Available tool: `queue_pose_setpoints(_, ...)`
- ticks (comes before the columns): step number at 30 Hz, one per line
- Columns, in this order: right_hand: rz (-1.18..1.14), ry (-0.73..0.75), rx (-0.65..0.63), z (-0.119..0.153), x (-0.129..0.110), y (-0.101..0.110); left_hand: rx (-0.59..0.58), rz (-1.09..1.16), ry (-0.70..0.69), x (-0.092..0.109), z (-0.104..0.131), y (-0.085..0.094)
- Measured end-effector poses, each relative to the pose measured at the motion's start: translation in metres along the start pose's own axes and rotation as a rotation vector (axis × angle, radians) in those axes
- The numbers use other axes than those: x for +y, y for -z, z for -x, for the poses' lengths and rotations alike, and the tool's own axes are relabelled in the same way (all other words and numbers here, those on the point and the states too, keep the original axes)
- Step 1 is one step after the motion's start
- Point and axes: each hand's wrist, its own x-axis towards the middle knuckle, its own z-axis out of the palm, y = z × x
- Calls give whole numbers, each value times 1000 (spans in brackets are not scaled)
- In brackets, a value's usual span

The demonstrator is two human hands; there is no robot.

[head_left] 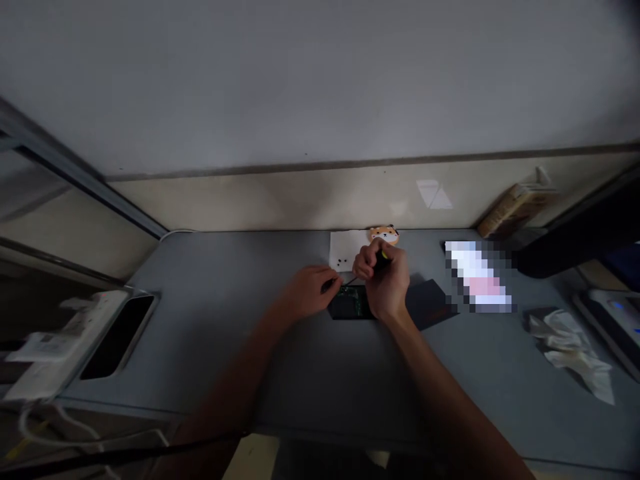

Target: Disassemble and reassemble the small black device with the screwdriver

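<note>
My right hand is wrapped round a screwdriver with a black and yellow handle, its thin shaft pointing left towards my left fingertips. My left hand has its fingers drawn together at the upper left corner of an opened black device; what they pinch is too dark to make out. Green circuit board shows inside the device, and my right hand hides part of its right side. Just right of it lies a dark flat panel. Behind my hands, several small black pieces, probably screws, rest on white paper.
An orange and white animal-face item sits by the wall. To the right are a lit phone, crumpled tissue and a box. A dark-screened phone lies beside a white power strip on the left.
</note>
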Motion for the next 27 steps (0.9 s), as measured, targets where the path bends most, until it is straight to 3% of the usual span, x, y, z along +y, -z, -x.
queue_pose_setpoints(8,-58,37,59,-2,-10,3,25,125,-33,6,3,6)
queue_pose_setpoints(18,-74,108,80,-4,-30,9,70,223,-30,8,1,-4)
queue_pose_setpoints(24,-87,259,168,-10,-59,34,133,47,-35,3,-10,1)
queue_pose_setpoints(27,-77,298,253,-13,-68,54,57,-68,-127,5,-32,-2)
